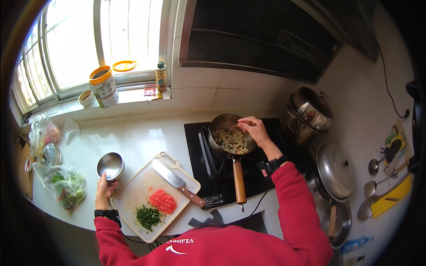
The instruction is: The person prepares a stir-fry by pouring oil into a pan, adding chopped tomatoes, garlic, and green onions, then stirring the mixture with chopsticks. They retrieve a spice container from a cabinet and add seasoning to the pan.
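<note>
My left hand [105, 189] grips the near rim of a small steel bowl [111, 166], whose visible inside holds nothing. Over the saucepan [229, 153] my right hand [253, 129] pinches a thin reddish-brown utensil [229, 126], its lower end reaching into the pan. Chopped, browned food pieces [233, 141] cover the pan's bottom. The pan's wooden handle [238, 183] points toward me. Between my arms lies a cutting board [133, 206] with diced red food [163, 201], chopped green herbs [148, 217] and a cleaver-like kitchen knife [169, 173].
The saucepan stands on a black cooktop [196, 143]. Metal pots [309, 113] and a domed lid [334, 171] are at right. On the left sits a plastic bag of green vegetables [63, 188]. A tub [104, 88] and a bottle [161, 78] stand on the windowsill. Cables hang below the counter's front edge.
</note>
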A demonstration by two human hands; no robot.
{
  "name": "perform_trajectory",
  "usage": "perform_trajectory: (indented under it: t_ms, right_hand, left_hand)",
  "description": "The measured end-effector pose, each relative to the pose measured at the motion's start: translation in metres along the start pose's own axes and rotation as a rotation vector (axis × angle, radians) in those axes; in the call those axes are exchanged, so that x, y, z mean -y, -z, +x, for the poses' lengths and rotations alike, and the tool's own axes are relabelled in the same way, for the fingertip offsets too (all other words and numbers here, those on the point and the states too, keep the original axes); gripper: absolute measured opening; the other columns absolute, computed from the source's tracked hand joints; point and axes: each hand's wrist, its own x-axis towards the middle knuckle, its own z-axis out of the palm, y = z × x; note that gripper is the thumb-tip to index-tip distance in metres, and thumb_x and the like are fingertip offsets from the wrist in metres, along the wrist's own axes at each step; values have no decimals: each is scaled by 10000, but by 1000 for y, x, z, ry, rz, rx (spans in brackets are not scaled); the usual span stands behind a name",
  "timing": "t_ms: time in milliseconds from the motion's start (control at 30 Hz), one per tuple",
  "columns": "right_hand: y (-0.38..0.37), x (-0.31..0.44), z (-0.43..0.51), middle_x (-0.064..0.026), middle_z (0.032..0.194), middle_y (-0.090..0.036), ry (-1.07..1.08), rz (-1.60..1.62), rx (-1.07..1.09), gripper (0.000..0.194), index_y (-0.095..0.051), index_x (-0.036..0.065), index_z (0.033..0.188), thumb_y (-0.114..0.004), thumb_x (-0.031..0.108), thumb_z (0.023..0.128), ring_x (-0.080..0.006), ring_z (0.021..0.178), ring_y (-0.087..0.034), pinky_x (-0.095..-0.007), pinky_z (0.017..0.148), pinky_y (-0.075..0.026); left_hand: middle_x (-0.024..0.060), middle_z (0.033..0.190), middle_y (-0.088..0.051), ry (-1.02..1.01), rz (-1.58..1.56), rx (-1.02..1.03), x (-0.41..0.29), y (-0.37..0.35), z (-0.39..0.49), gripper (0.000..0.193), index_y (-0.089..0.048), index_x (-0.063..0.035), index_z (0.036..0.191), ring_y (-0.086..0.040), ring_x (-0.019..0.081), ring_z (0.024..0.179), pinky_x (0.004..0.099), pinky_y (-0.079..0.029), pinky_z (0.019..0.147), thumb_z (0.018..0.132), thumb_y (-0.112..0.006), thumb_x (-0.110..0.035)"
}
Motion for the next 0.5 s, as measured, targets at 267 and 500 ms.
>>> perform_trajectory:
  t_ms: [267, 500]
  right_hand:
    - [-3, 5, 16, -54, 721, -625, -260, -89, -74, 276, -670, -44, 990, -603, 183, 848, -118, 581, -591, -264, 468, -519]
    - [14, 8, 1, -90, 770, -632, -143, -360, -111, 277, -669, -46, 918, -646, 218, 837, -137, 710, -603, -266, 626, -495]
  left_hand:
    - [127, 1051, -600, -80, 139, 24, 10, -3, 11, 399, -481, -51, 1195, -615, 258, 888, 402, -586, 681, 964, -479, -376]
    - [174, 1254, -476, -60, 199, 111, 2, 3, 7, 515, -421, -11, 1250, -603, 312, 950, 462, -587, 705, 965, -440, -440]
